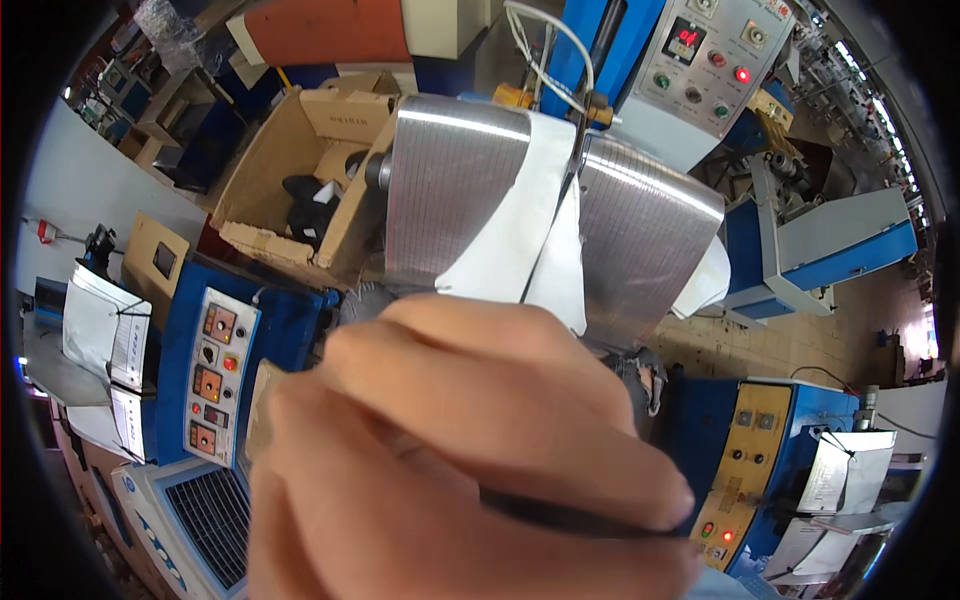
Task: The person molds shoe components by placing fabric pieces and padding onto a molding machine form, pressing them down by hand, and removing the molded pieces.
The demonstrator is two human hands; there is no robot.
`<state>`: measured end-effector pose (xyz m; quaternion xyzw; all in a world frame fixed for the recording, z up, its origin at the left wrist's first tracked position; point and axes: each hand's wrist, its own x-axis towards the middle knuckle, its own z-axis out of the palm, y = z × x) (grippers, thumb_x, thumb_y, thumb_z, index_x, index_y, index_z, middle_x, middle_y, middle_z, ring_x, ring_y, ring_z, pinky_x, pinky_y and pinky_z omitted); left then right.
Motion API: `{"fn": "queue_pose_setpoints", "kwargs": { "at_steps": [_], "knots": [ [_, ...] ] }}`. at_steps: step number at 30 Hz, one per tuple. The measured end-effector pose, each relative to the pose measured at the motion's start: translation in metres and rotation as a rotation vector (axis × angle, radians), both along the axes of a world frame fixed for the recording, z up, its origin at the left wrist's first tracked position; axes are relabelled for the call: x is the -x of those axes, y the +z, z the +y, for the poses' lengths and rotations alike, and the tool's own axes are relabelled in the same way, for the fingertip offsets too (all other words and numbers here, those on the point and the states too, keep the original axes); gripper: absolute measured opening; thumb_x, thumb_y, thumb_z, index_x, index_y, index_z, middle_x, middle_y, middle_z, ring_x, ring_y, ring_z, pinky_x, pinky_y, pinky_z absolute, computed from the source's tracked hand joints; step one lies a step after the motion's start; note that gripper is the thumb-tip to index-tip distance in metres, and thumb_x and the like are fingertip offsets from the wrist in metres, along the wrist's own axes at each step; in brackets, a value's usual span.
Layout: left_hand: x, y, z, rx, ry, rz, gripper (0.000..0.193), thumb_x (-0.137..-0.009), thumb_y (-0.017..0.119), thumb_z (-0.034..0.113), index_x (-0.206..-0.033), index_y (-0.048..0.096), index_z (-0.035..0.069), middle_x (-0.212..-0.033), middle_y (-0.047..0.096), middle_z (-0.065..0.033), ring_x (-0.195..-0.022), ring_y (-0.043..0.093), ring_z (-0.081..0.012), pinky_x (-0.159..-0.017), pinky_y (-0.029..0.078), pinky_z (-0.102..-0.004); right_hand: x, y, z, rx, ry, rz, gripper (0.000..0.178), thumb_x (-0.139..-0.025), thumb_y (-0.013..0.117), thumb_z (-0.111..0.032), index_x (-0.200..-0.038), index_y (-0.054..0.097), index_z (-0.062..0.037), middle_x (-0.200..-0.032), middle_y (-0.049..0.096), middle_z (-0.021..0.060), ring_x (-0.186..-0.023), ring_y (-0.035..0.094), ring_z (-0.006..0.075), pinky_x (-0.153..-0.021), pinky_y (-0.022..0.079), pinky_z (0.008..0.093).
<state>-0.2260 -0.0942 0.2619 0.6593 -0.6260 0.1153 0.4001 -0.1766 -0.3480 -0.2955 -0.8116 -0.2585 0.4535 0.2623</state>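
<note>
My left hand (450, 430) fills the lower middle, very close and partly blurred. Its fingers are curled, with thumb and forefinger nearly together at the right. A dark strip (560, 512) shows between them; whether it is a held thing or a shadowed gap I cannot tell. Beyond the knuckles, a white cut piece of sheet material (510, 220) drapes over a shiny, finely lined metal surface (450, 190). A thin dark line runs down beside a second white strip (560, 265). Another white piece (707, 280) pokes out at the right edge. My right hand does not show.
An open cardboard box (270, 170) with black items stands left of the metal surface. Behind rises a blue machine column (575, 50) with a grey control panel (690, 75). Blue control cabinets flank both sides, left (170, 370) and right (700, 420). A white vented unit (150, 510) sits lower left.
</note>
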Motion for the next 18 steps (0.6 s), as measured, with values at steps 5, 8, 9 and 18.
{"fn": "queue_pose_setpoints", "kwargs": {
  "at_steps": [5,8,9,18],
  "knots": [
    [-0.015,-0.026,-0.032,0.157,0.053,0.102,0.028,-0.097,0.063,0.024,-0.119,0.055,0.009,-0.125,0.054,-0.0201,-0.11,0.058,-0.0323,-0.085,0.058,-0.0435,-0.006,0.014,0.002,-0.003,0.012,-0.087,0.046,-0.094,0.057,-0.04,-0.113,0.069,-0.0002,-0.106,0.07,0.0245,-0.106,0.065,0.0393,-0.094,0.049,0.0436],
    [0.009,-0.025,-0.031,0.2,0.139,0.159,0.027,-0.098,0.061,0.025,-0.118,0.055,0.009,-0.125,0.055,-0.0196,-0.109,0.059,-0.0312,-0.086,0.057,-0.0431,0.006,0.02,0.018,-0.04,-0.04,0.033,0.044,-0.094,0.057,-0.04,-0.11,0.069,-0.0001,-0.102,0.071,0.0233,-0.102,0.066,0.0397,-0.091,0.05,0.0439],
    [0.02,-0.022,-0.029,0.21,0.176,0.175,0.027,-0.098,0.061,0.026,-0.118,0.055,0.008,-0.124,0.056,-0.0195,-0.109,0.06,-0.0308,-0.086,0.056,-0.043,0.012,0.021,0.026,-0.056,-0.003,0.091,0.044,-0.094,0.057,-0.04,-0.106,0.07,0.0005,-0.096,0.072,0.022,-0.097,0.068,0.0394,-0.088,0.051,0.0446],
    [0.01,-0.054,-0.038,0.441,0.229,0.318,0.027,-0.101,0.055,0.029,-0.116,0.057,0.007,-0.124,0.058,-0.0181,-0.104,0.063,-0.0274,-0.088,0.053,-0.0419,0.006,0.01,0.015,-0.022,0.005,0.097,0.043,-0.094,0.055,-0.04,-0.101,0.071,-0.0007,-0.092,0.071,0.0211,-0.093,0.068,0.0384,-0.087,0.05,0.045]
  ]
}}
